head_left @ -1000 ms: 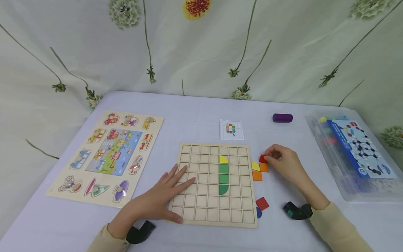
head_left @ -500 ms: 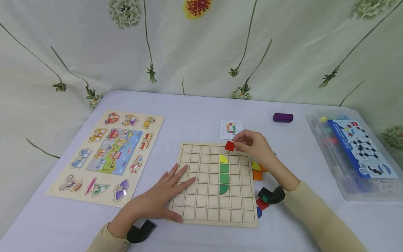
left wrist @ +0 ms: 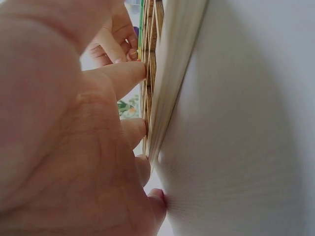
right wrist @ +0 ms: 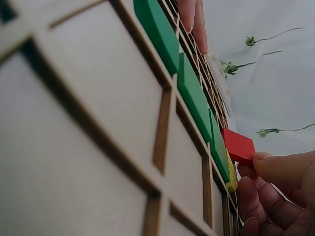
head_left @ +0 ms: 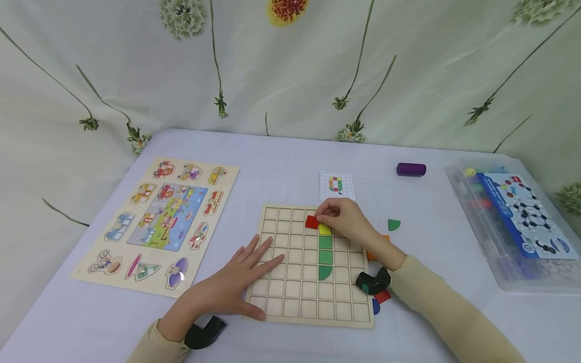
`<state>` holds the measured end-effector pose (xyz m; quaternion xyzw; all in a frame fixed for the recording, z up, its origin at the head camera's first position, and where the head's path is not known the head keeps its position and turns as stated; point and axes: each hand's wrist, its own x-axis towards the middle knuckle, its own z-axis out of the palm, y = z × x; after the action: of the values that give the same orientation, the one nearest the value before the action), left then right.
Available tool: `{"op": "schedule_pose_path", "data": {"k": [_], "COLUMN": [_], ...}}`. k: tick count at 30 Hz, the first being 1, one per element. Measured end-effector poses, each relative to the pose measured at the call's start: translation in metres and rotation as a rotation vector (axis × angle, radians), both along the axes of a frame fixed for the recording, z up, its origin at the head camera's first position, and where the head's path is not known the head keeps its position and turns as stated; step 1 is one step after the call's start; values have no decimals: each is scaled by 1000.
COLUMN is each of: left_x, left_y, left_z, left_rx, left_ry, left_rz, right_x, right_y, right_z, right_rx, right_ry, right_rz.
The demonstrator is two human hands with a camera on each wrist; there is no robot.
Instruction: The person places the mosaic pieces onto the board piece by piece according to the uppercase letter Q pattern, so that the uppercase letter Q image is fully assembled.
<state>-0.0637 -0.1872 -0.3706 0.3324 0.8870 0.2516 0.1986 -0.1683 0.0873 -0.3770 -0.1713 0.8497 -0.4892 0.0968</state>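
Between thumb and fingers my right hand (head_left: 345, 217) pinches a red square tile (head_left: 311, 222), held over the wooden grid board (head_left: 290, 290) just left of the yellow quarter-round tile (head_left: 325, 229). In the right wrist view the red tile (right wrist: 239, 146) is tilted, one edge down at the grid. Below the yellow tile, green tiles (head_left: 325, 257) run down one column, the lowest with a rounded corner. My left hand (head_left: 231, 282) lies spread with straight fingers on the board's left edge; in the left wrist view its fingertips (left wrist: 138, 71) touch the grid.
A pattern card (head_left: 337, 186) lies behind the board. Right of it are a green quarter-round (head_left: 394, 224), a partly hidden orange tile, a red tile (head_left: 383, 296) and a blue piece (head_left: 375, 306). A purple cylinder (head_left: 411, 169), clear box (head_left: 513, 272) and picture puzzle (head_left: 150, 227) stand farther out.
My right hand has picked the red tile from the loose pieces at the right and carried it left over the board, uncovering a green quarter-round. My left hand has stayed in place.
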Motion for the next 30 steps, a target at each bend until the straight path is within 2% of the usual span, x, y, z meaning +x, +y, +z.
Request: {"op": "schedule_pose_path", "data": {"k": [7,17,23,26,30], "left_x": [0,0,1,1,0], "left_y": [0,0,0,0,0], "left_z": [1,-1,-1,0,0], "left_rx": [6,-4,-1,-1,2], "left_ry": [-5,5,-9,-13,-15], "left_rz": [-2,-6,4,8,5], "right_x": [2,2,3,5,11], "right_y": [0,2,22,41,74], "right_z": [3,6,21,30,33], "right_rx": [49,97,86,96,106], "right_ry": [27,57,78,89,66], "right_rz": [50,74,26,-17,-84]}}
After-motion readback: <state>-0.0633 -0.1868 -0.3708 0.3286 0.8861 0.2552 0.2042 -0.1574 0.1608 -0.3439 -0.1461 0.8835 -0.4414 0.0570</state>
